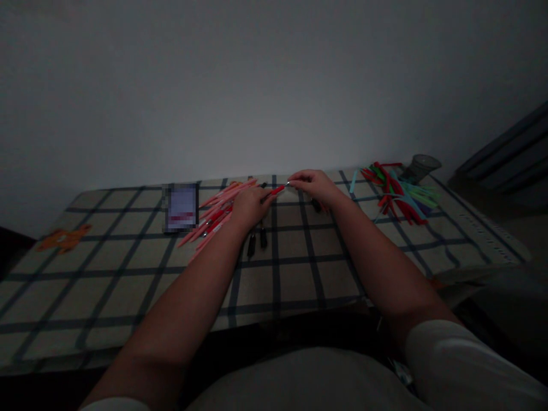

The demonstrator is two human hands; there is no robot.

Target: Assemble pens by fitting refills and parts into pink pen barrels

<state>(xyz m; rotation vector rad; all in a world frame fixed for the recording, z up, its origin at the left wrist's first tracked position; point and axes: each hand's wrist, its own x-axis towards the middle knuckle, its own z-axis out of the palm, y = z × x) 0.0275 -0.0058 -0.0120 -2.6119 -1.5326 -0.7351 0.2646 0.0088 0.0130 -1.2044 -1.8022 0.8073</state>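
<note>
My left hand point(249, 206) is closed around a slim red pen point(278, 190), which points away to the right. The fingers of my right hand point(311, 184) pinch at the pen's silver end, and whether they hold a separate small part there I cannot tell. Under and beside my left forearm lies a pile of pink and red pens point(218, 200), some with silver parts. Two black-ended slim items point(251, 246) rest just below my left hand. Partly hidden beneath my right wrist is another black-ended item point(316, 205) with something reddish next to it.
A checked cloth point(295, 274) covers the table, which meets a plain wall. A blurred tablet-like device point(182, 206) lies at left, near an orange bear-shaped figure point(64, 238). At right are colourful strips point(400, 197) and a tilted dark see-through cup point(422, 166).
</note>
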